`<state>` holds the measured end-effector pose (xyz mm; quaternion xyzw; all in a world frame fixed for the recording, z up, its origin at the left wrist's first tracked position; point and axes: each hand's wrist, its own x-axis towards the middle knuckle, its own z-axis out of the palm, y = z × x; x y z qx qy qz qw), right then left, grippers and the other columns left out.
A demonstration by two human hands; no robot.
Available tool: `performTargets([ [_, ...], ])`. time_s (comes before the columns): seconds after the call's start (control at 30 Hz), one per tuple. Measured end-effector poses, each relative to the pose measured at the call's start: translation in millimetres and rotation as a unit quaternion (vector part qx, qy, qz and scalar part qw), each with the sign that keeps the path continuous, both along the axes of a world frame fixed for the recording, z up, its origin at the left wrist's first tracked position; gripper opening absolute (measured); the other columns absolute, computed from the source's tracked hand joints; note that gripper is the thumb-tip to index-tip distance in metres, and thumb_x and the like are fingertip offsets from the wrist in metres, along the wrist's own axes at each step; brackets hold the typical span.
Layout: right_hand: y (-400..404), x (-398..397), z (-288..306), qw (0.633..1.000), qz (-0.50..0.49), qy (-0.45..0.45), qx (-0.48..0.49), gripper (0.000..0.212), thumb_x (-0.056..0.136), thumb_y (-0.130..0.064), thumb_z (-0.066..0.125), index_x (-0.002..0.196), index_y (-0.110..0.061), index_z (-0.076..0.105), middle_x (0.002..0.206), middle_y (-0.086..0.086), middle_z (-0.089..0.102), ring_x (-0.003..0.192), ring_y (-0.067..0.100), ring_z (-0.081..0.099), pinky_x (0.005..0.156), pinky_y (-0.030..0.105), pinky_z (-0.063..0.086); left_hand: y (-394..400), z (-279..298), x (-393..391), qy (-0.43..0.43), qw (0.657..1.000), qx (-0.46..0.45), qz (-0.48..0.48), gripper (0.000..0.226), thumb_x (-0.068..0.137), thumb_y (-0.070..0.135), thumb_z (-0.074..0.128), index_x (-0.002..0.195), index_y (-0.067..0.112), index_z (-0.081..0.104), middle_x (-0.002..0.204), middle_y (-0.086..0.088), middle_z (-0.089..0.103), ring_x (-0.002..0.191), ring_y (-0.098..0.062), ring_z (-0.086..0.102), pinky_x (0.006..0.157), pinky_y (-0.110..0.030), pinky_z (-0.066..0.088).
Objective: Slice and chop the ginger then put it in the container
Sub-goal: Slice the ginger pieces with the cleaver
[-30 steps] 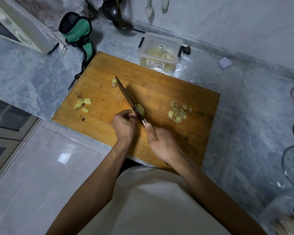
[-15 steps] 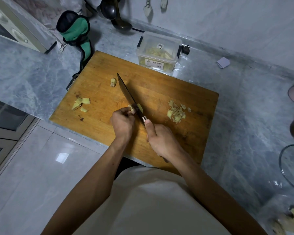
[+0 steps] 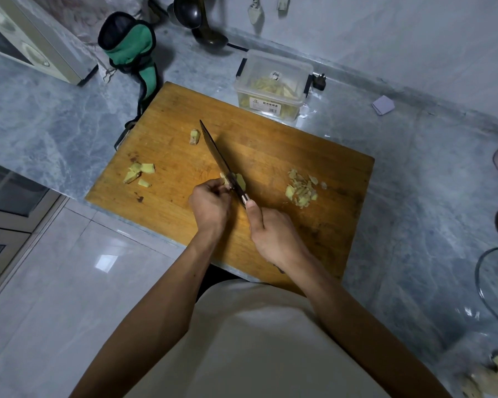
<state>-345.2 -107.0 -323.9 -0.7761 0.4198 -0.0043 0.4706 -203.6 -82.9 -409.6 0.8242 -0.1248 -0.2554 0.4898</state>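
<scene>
On the wooden cutting board [image 3: 270, 145] my left hand [image 3: 210, 206] pinches a small ginger piece [image 3: 240, 180] at its near end. My right hand [image 3: 273, 234] grips the handle of a dark knife [image 3: 217, 158], whose blade rests across that piece and points away to the upper left. A pile of thin ginger slices [image 3: 301, 189] lies to the right of the blade. Several ginger chunks [image 3: 138, 173] sit at the board's left, and one more chunk [image 3: 195, 136] lies beside the blade tip. The clear plastic container [image 3: 273, 84] behind the board holds cut ginger.
Marble counter [image 3: 414, 182] surrounds the board. A green and black pouch [image 3: 130, 44] and a dark ladle [image 3: 196, 18] stand at the back left. A glass bowl [image 3: 495, 285] is at the right edge, with more ginger [image 3: 492, 374] at the bottom right.
The knife has shifted slightly left along the ginger piece between cuts. Both hands stay in the same place on the board.
</scene>
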Motion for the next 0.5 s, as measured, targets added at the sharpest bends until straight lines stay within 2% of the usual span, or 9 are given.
performTargets([
  [0.1,-2,-3,2,1.000,-0.014,0.000,0.018,0.061,0.109,-0.045,0.022,0.065,-0.014,0.051,0.059,0.002,0.054,0.052,0.012,0.050,0.056,0.036,0.043,-1,2,-2,-0.022,1.000,0.006,-0.008,0.018,0.088,0.004,0.061,0.100,0.007,0.075,0.088,-0.007,0.075,0.079,-0.020,0.072,0.080,-0.042,0.060],
  [0.23,-7,-2,-1,0.997,-0.048,-0.014,0.064,0.063,0.108,-0.051,0.023,0.059,-0.018,0.047,0.043,-0.006,0.044,0.036,0.006,0.042,0.045,0.027,0.037,-4,4,1,-0.038,0.999,0.024,-0.027,0.021,0.087,0.007,0.063,0.104,0.006,0.075,0.092,-0.006,0.076,0.080,-0.019,0.072,0.079,-0.040,0.060],
  [0.4,-13,-5,-5,0.976,-0.125,-0.038,0.173,0.061,0.105,-0.056,0.028,0.068,-0.014,0.052,0.045,-0.006,0.047,0.037,0.011,0.043,0.041,0.024,0.037,-8,7,2,-0.054,0.997,0.048,-0.042,0.023,0.087,0.008,0.065,0.108,0.006,0.074,0.095,-0.008,0.075,0.079,-0.020,0.071,0.080,-0.029,0.058],
  [0.5,-15,-8,-5,0.962,-0.157,-0.045,0.221,0.059,0.105,-0.058,0.030,0.073,-0.013,0.052,0.049,-0.004,0.045,0.038,0.011,0.041,0.039,0.023,0.035,-8,7,2,-0.042,0.997,0.047,-0.037,0.023,0.088,0.006,0.062,0.108,0.006,0.074,0.094,-0.010,0.075,0.077,-0.023,0.072,0.078,-0.035,0.060],
])
